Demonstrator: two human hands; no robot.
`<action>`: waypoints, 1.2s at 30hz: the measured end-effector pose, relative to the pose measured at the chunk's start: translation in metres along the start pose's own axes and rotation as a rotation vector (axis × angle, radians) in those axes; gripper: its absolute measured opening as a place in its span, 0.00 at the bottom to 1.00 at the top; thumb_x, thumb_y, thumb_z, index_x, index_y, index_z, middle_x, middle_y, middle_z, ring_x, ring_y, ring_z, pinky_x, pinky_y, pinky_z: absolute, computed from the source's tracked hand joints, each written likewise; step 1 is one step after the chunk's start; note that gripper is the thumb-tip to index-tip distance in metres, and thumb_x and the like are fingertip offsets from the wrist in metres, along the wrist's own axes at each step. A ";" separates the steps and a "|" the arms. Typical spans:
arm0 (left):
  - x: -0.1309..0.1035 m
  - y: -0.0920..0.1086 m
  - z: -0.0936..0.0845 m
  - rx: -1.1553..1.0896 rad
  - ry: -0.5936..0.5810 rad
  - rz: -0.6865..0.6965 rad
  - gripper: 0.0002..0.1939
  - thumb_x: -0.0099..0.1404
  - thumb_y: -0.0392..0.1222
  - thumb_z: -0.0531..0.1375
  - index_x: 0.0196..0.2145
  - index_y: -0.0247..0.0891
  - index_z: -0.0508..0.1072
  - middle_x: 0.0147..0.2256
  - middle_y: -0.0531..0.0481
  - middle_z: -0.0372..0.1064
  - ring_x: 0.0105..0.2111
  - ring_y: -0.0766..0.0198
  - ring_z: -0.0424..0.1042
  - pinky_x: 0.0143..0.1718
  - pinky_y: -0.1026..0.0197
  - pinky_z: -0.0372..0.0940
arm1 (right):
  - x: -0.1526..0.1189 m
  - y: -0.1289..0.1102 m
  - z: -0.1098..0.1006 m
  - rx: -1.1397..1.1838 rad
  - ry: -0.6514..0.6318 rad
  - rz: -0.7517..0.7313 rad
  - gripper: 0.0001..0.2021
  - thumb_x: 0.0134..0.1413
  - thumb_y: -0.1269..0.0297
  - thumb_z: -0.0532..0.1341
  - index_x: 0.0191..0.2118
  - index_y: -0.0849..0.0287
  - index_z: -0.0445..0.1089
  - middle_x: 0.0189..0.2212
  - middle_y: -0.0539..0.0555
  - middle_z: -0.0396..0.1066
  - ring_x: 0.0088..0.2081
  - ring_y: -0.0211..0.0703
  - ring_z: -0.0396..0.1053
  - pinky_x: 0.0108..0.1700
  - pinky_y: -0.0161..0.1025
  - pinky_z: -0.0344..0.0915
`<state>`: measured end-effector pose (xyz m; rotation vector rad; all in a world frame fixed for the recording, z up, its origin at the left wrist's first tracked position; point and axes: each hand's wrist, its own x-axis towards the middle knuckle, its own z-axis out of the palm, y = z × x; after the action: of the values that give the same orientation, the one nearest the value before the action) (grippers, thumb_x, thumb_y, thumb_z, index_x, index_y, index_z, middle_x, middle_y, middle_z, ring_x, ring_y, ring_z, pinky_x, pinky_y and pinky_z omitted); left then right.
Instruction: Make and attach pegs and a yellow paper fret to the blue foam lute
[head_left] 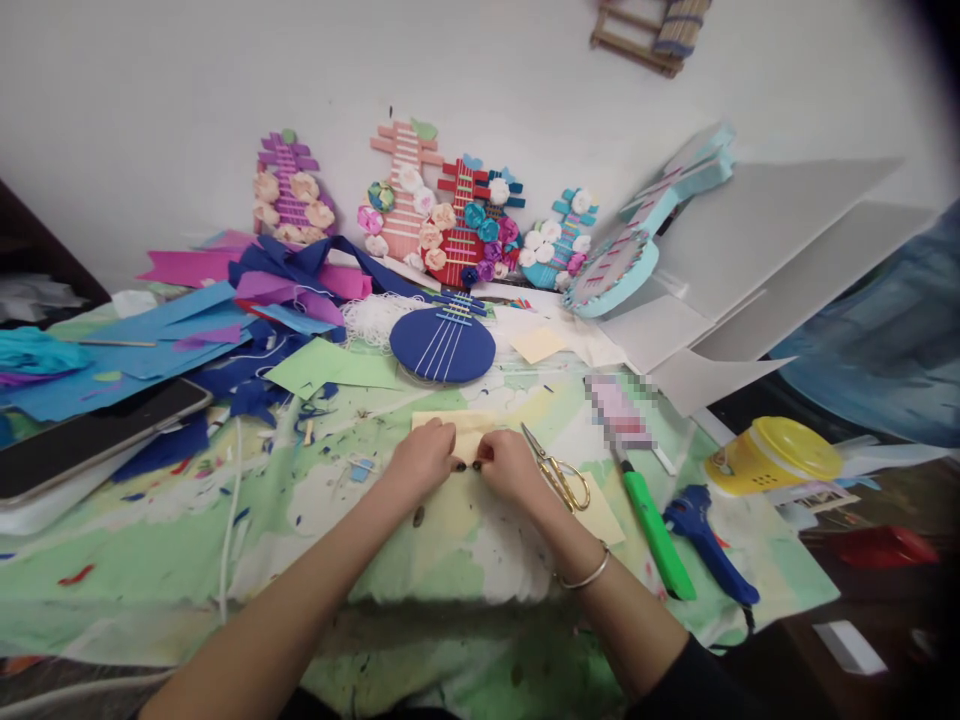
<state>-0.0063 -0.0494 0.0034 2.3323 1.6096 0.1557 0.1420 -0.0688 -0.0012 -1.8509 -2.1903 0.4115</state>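
Note:
A pale yellow sheet of paper (466, 432) lies on the table, partly hidden by my hands. My left hand (426, 458) has its fingers curled and pressed on the paper's left part. Facing it, my right hand (511, 462) pinches at the paper's near edge, thumb tips close together. Gold-handled scissors (559, 477) rest just right of my right hand, on another pale yellow piece (602, 508). Beyond the paper lies a dark blue oval instrument model (442, 345) with pale strings and small coloured sticks.
To the right are a green-handled cutter (656, 535), a blue glue gun (709, 540) and a yellow lidded tub (776, 455). Decorated instrument models (459, 225) lean on the wall. Coloured paper (172, 340) and a phone (97, 440) lie left, with a white cable (234, 510).

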 end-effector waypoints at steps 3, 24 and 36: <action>-0.002 -0.005 -0.003 -0.011 -0.014 -0.036 0.10 0.55 0.46 0.59 0.26 0.38 0.65 0.32 0.47 0.65 0.34 0.58 0.66 0.28 0.62 0.54 | 0.010 -0.004 -0.006 -0.051 -0.081 0.046 0.06 0.40 0.72 0.58 0.24 0.61 0.73 0.25 0.57 0.74 0.28 0.41 0.68 0.29 0.33 0.55; -0.012 -0.037 -0.005 -0.231 0.020 0.246 0.04 0.56 0.36 0.53 0.24 0.37 0.63 0.28 0.51 0.63 0.30 0.64 0.61 0.29 0.63 0.52 | 0.018 -0.010 -0.018 0.022 -0.259 0.140 0.04 0.43 0.68 0.60 0.25 0.60 0.72 0.27 0.56 0.74 0.30 0.41 0.68 0.28 0.32 0.55; -0.012 -0.032 -0.003 -0.176 0.027 0.212 0.05 0.57 0.35 0.51 0.26 0.38 0.65 0.30 0.50 0.63 0.33 0.62 0.62 0.32 0.62 0.53 | 0.004 -0.013 -0.002 0.010 -0.081 0.130 0.05 0.49 0.65 0.59 0.27 0.58 0.72 0.29 0.53 0.72 0.37 0.43 0.64 0.36 0.36 0.52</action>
<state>-0.0400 -0.0498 -0.0025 2.3652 1.2997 0.3614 0.1295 -0.0669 0.0052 -2.0119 -2.1203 0.5308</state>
